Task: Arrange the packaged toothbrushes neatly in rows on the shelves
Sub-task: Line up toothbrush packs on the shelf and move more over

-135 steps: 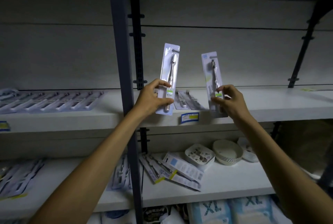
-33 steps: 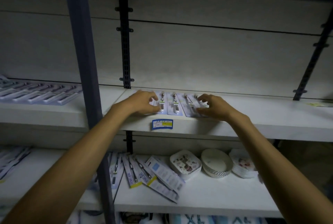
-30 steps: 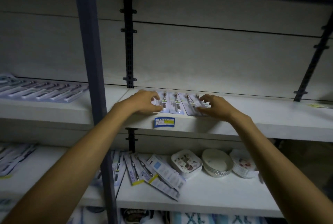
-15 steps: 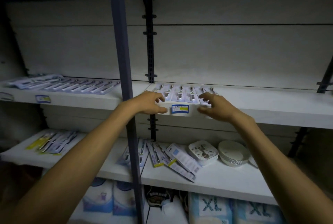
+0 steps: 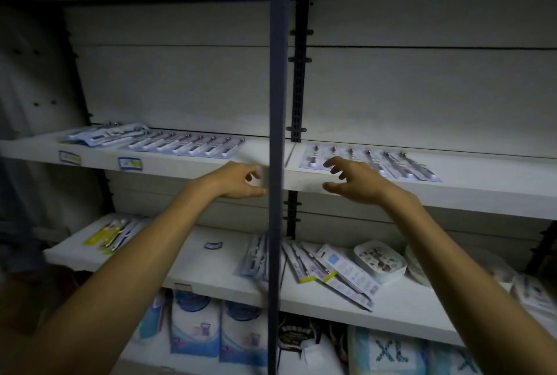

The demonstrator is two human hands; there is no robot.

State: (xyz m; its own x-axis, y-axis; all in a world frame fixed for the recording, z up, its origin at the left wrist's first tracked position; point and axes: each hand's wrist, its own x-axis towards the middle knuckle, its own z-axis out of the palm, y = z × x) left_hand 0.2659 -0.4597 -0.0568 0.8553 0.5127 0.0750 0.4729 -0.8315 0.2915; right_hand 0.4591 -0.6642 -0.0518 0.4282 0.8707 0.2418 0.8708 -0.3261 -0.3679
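On the middle shelf (image 5: 482,190), right of centre frame, six packaged toothbrushes (image 5: 369,160) lie side by side in a neat row, and left of the blue-grey post (image 5: 276,133) a longer row (image 5: 187,144) of about nine ends in a small untidy pile at upper left. The left hand (image 5: 238,180) and right hand (image 5: 351,183) hover at the shelf edge, fingers loosely spread, holding nothing. I judge the job roughly half done: on the lower shelf some six to eight loose packs (image 5: 316,269) lie fanned at centre and a few yellow-tipped packs (image 5: 113,231) at left.
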